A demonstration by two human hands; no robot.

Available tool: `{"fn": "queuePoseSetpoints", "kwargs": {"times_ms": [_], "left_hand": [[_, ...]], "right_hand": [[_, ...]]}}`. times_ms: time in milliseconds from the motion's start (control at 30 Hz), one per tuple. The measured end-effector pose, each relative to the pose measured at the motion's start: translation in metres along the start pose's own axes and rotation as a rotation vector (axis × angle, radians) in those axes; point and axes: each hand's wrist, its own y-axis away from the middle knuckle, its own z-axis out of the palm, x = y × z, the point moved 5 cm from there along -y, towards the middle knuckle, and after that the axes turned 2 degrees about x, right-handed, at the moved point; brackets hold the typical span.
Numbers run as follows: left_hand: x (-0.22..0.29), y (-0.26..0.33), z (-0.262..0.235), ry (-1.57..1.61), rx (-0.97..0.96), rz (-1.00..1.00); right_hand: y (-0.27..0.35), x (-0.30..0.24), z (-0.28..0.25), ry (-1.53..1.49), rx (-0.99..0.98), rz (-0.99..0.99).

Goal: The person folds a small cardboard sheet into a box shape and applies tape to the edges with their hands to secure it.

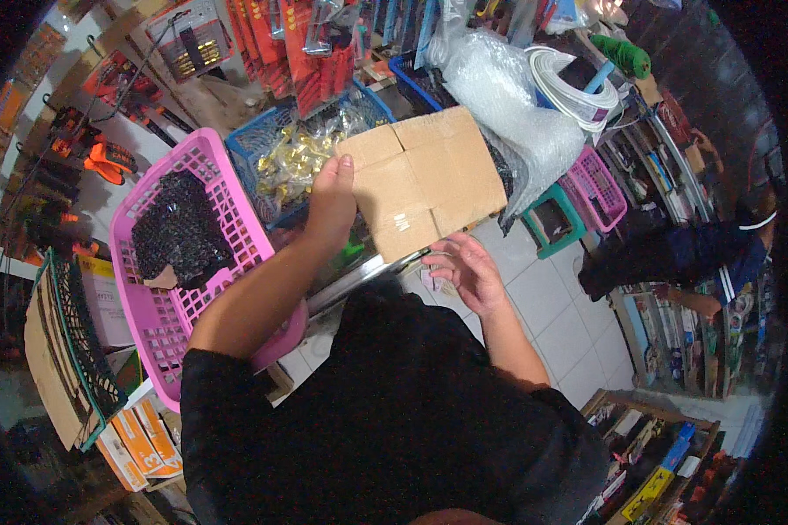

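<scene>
The left hand (333, 199) grasped a brown cardboard piece (431, 179) by its left edge; the right hand (473, 273), spread and released, was near it

The view is dim and grainy, bubble wrap (503, 79) glinting, edges curved.
</scene>
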Motion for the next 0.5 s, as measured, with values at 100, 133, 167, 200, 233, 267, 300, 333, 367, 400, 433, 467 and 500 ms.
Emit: {"fn": "queuePoseSetpoints", "kwargs": {"times_ms": [100,133,167,200,233,267,300,333,367,400,433,467,500], "left_hand": [[-0.002,0.003,0.006,0.083,-0.054,-0.065],[-0.004,0.002,0.007,0.094,-0.08,-0.068],[-0.008,0.001,0.008,0.105,-0.107,-0.072],[-0.007,0.001,0.009,0.115,-0.134,-0.073],[-0.007,0.0,0.01,0.122,-0.166,-0.09],[-0.005,0.0,0.011,0.127,-0.199,-0.106],[-0.004,0.001,0.012,0.135,-0.23,-0.125],[-0.005,0.004,0.01,0.043,-0.15,-0.147],[-0.005,0.009,0.009,-0.049,-0.07,-0.168],[-0.002,0.009,0.007,-0.141,0.01,-0.18],[-0.006,0.003,-0.005,-0.198,0.107,-0.034],[-0.021,-0.007,-0.021,-0.254,0.204,0.112],[-0.026,-0.01,-0.029,-0.31,0.294,0.253]], "right_hand": [[-0.008,0.003,0.023,0.056,0.071,0.005],[-0.01,0.005,0.025,0.108,0.113,-0.017],[-0.012,0.007,0.025,0.16,0.156,-0.04],[-0.014,0.007,0.025,0.211,0.197,-0.065],[-0.016,0.007,0.026,0.234,0.212,-0.078],[-0.018,0.003,0.027,0.268,0.242,-0.105],[-0.019,-0.003,0.028,0.304,0.272,-0.129],[-0.019,-0.009,0.03,0.339,0.304,-0.154],[-0.017,-0.018,0.031,0.412,0.311,-0.251],[-0.017,-0.031,0.032,0.485,0.312,-0.354],[-0.013,-0.041,0.035,0.559,0.306,-0.443],[-0.011,-0.05,0.039,0.696,0.263,-0.357],[-0.008,-0.067,0.041,0.833,0.227,-0.269]]}}
